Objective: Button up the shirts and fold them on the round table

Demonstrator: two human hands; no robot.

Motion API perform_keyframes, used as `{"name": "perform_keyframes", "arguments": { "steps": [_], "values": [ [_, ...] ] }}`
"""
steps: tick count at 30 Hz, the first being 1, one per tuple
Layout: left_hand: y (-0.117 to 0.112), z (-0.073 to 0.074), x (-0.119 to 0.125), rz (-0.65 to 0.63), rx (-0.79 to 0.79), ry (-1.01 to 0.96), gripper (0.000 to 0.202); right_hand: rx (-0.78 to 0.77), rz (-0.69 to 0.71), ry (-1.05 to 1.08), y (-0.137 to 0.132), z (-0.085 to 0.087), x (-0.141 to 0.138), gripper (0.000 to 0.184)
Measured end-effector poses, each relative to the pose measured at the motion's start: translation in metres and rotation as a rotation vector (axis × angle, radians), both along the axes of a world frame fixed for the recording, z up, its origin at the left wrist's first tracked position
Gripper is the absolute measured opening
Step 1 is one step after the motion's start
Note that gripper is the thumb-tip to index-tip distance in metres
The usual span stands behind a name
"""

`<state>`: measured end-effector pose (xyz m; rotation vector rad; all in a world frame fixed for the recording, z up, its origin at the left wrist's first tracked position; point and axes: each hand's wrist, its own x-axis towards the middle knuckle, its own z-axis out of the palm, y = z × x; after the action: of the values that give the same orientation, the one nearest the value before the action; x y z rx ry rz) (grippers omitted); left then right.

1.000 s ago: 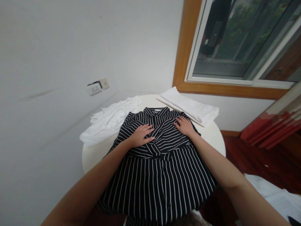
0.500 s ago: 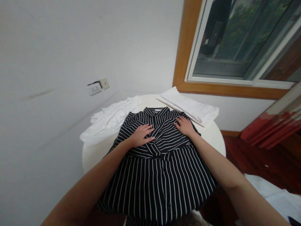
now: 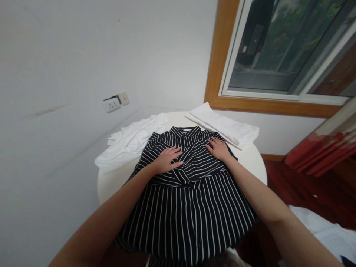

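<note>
A black shirt with white stripes point(image 3: 174, 215) lies front up over a round white table point(image 3: 257, 172), collar at the far side and its lower part hanging over the near edge. My left hand point(image 3: 166, 160) rests flat on the left chest of the shirt, fingers stretched toward the middle. On the upper right of the shirt lies my right hand point(image 3: 218, 149), palm down with its fingers spread. Neither hand grips the cloth. Some creases and a twisted fold gather at the waist seam.
Crumpled white cloth point(image 3: 130, 142) lies at the table's left, and a folded white cloth point(image 3: 224, 124) at the back right. Behind are a wall with a socket point(image 3: 112, 104) and a wood-framed window point(image 3: 267, 104). A red and white curtain point(image 3: 319, 152) hangs at right.
</note>
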<state>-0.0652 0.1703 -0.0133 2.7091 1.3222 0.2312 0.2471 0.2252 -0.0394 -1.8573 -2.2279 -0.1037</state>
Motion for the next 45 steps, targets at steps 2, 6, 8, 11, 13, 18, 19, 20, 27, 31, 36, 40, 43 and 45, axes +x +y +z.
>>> {"name": "perform_keyframes", "arguments": {
  "steps": [2,6,8,11,13,18,19,20,27,31,36,40,43,45],
  "values": [
    [0.0006,-0.0008,-0.0004,-0.003,0.001,-0.008,0.065,-0.008,0.000,-0.003,-0.0001,0.0004,0.0001,0.057],
    [0.0020,-0.0034,-0.0017,-0.009,0.011,-0.017,0.065,-0.014,-0.004,-0.005,-0.0009,0.0011,-0.0003,0.058],
    [0.0023,-0.0040,-0.0018,-0.010,0.015,-0.017,0.065,-0.007,-0.004,-0.004,-0.0014,0.0015,-0.0007,0.057],
    [0.0021,-0.0037,-0.0014,-0.009,0.019,-0.021,0.064,0.002,-0.002,-0.001,-0.0018,0.0018,-0.0009,0.057],
    [0.0019,-0.0031,-0.0011,-0.007,0.017,-0.024,0.064,0.005,-0.002,0.000,-0.0017,0.0017,-0.0009,0.057],
    [0.0013,-0.0019,-0.0007,-0.007,0.009,-0.023,0.065,0.005,-0.001,0.004,-0.0015,0.0010,-0.0006,0.057],
    [0.0011,-0.0017,-0.0007,-0.008,0.006,-0.023,0.065,0.003,-0.002,0.005,-0.0017,0.0012,-0.0006,0.057],
    [0.0009,-0.0015,-0.0007,-0.007,0.003,-0.022,0.066,0.000,-0.003,0.004,-0.0019,0.0015,-0.0007,0.057],
    [0.0010,-0.0018,-0.0009,-0.007,0.002,-0.021,0.065,-0.023,-0.006,0.004,-0.0031,0.0042,-0.0014,0.058],
    [0.0013,-0.0026,-0.0013,-0.005,0.005,-0.030,0.065,-0.031,-0.008,0.000,-0.0030,0.0040,-0.0016,0.058],
    [0.0008,-0.0021,-0.0010,-0.004,0.000,-0.026,0.064,-0.022,-0.008,0.003,-0.0025,0.0033,-0.0011,0.058],
    [0.0013,-0.0020,-0.0008,-0.004,0.000,-0.005,0.065,-0.021,-0.003,0.002,-0.0016,0.0026,-0.0008,0.058],
    [0.0017,-0.0022,-0.0008,-0.005,0.003,-0.005,0.065,-0.011,-0.002,0.008,-0.0014,0.0022,-0.0007,0.057],
    [0.0014,-0.0020,-0.0007,-0.005,0.002,-0.013,0.065,-0.010,-0.001,0.011,-0.0017,0.0019,-0.0007,0.057]
  ]
}}
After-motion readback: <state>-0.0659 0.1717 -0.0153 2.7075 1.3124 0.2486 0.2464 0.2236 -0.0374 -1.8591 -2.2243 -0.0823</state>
